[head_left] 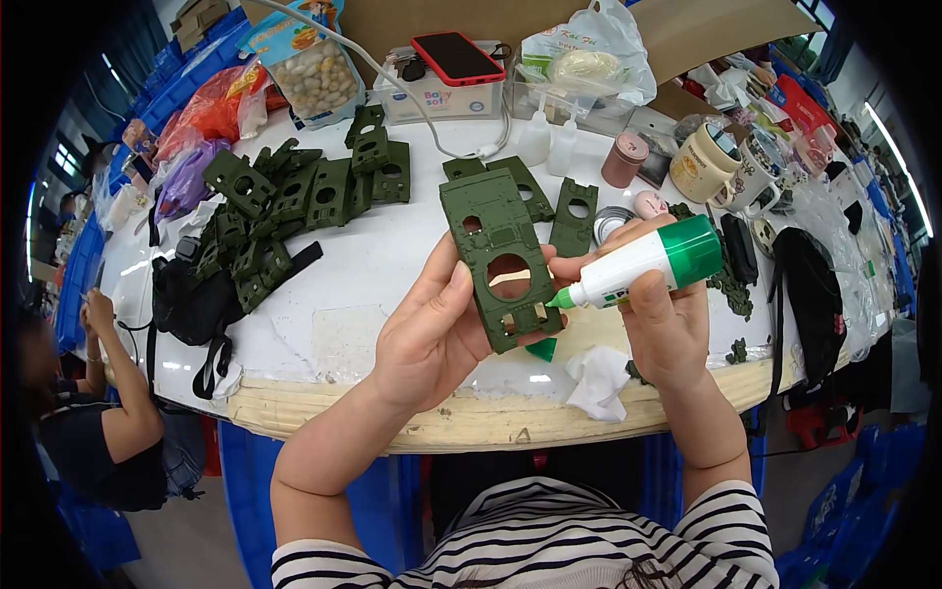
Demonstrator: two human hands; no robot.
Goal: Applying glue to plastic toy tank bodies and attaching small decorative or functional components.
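Note:
My left hand (pixel 429 329) is closed around the lower left edge of a dark green plastic model tank hull plate (pixel 496 236), raised above the table and facing me. The plate has one large round hole, a smaller one above it and small square openings near its bottom. In my right hand (pixel 670 329) is a white glue bottle (pixel 628 263) with a green base, lying nearly level. Its green nozzle touches or almost touches the plate's lower right corner. Whether glue is coming out cannot be seen. A green cap-like piece (pixel 542 348) lies partly hidden below the plate.
Piled green plates (pixel 329 191) lie at the left, beside a black bag (pixel 191 304). A crumpled tissue (pixel 596 383) is near the front edge. Mugs (pixel 703 162), white squeeze bottles (pixel 562 147) and a red-cased phone (pixel 457 59) stand farther back. Another person (pixel 108 422) sits at far left.

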